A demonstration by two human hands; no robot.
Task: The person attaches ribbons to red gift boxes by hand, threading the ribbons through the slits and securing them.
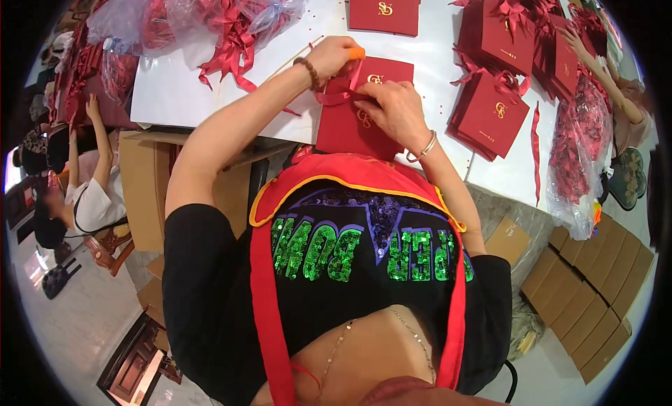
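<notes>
My left hand, with a beaded bracelet at the wrist, is closed on a red ribbon at the top of a red paper gift bag. An orange cover sits on one of its fingertips. My right hand, wearing a bangle, pinches the same ribbon from the other side, lower down. The ribbon forms a loop between the two hands. Gold lettering marks the bag, which lies flat at the table's near edge, partly hidden by my right hand. Another red gift bag lies just beyond it.
Several finished-looking red bags with ribbon bows are piled at the right. Plastic bags of red ribbon lie at the left, and another ribbon bag at the right. A thin stick rests by my left forearm. Co-workers' arms reach in.
</notes>
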